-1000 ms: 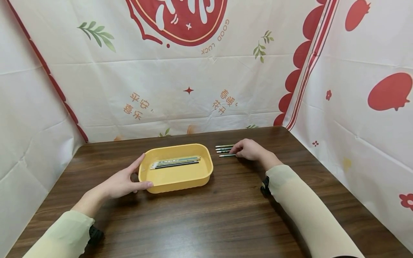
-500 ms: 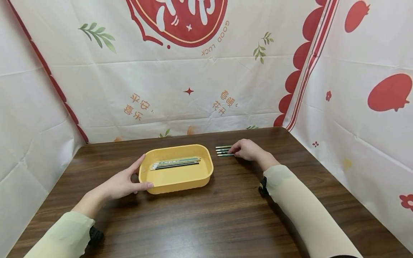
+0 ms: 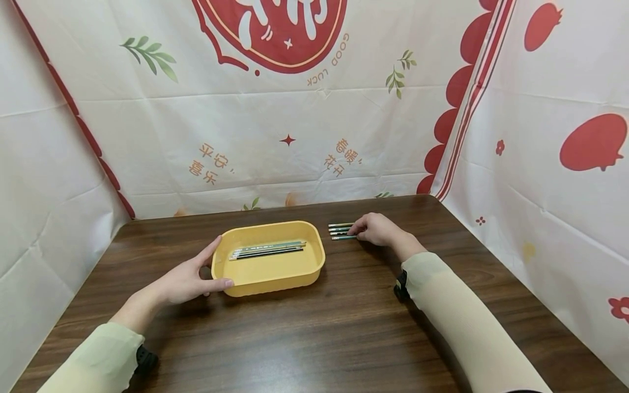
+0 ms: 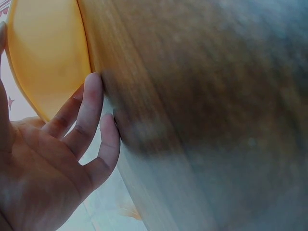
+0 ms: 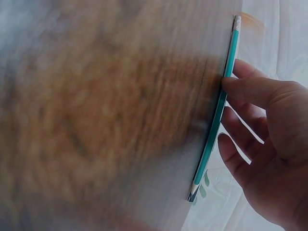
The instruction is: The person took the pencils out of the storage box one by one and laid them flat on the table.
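Note:
A yellow plastic box [image 3: 275, 278] stands on the table, with several pencils [image 3: 267, 250] lying side by side in it. My left hand [image 3: 184, 281] holds the box's left end, its thumb over the near rim; in the left wrist view fingers touch the outer wall. To the right of the box, my right hand [image 3: 378, 229] pinches a green pencil [image 5: 219, 108] between thumb and fingers, low at the table. Just beyond it several more pencils [image 3: 339, 225] lie in a row, eraser ends to the left. The hand hides their other ends in the head view.
The dark wooden table [image 3: 304, 344] reaches toward me. White printed cloth [image 3: 285, 120] hangs behind its far edge and along both sides. Each wrist wears a black strap.
My right hand has shifted the green pencil slightly left and closer to the row, then a touch back toward me. The left hand and the box keep their place.

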Demonstrator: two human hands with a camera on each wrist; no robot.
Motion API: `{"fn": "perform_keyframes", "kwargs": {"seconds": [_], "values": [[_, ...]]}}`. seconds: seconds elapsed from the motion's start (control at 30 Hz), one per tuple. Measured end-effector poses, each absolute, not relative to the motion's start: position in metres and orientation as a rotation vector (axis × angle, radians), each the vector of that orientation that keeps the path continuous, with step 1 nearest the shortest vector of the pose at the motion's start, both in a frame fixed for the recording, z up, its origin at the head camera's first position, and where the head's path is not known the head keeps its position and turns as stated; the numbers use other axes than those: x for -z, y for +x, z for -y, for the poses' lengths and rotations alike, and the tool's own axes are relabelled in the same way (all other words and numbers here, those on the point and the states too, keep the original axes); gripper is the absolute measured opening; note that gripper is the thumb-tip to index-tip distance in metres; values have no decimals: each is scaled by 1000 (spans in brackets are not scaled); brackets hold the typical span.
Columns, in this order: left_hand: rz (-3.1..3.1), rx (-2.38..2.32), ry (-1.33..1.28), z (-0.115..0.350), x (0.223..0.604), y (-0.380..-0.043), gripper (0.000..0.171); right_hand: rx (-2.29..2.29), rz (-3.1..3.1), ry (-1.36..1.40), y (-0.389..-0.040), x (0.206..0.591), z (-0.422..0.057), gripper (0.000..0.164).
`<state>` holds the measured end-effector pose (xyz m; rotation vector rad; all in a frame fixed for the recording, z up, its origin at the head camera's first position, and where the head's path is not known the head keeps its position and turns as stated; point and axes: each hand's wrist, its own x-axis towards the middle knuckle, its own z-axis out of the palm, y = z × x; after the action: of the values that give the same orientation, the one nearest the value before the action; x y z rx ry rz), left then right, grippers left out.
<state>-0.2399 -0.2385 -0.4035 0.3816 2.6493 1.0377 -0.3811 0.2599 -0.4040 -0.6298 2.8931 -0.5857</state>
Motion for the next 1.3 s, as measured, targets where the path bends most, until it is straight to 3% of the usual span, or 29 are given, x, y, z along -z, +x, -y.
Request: {"fn": "perform_keyframes", "kwargs": {"seconds": [0.7, 1.3], "values": [[-2636, -1057, 378, 238, 404, -240, 124, 791, -2877, -606, -375, 392, -255, 23], [-2630, -1088, 406, 238, 404, -240, 125, 1010, -2795, -827, -361, 355, -191, 36]]}}
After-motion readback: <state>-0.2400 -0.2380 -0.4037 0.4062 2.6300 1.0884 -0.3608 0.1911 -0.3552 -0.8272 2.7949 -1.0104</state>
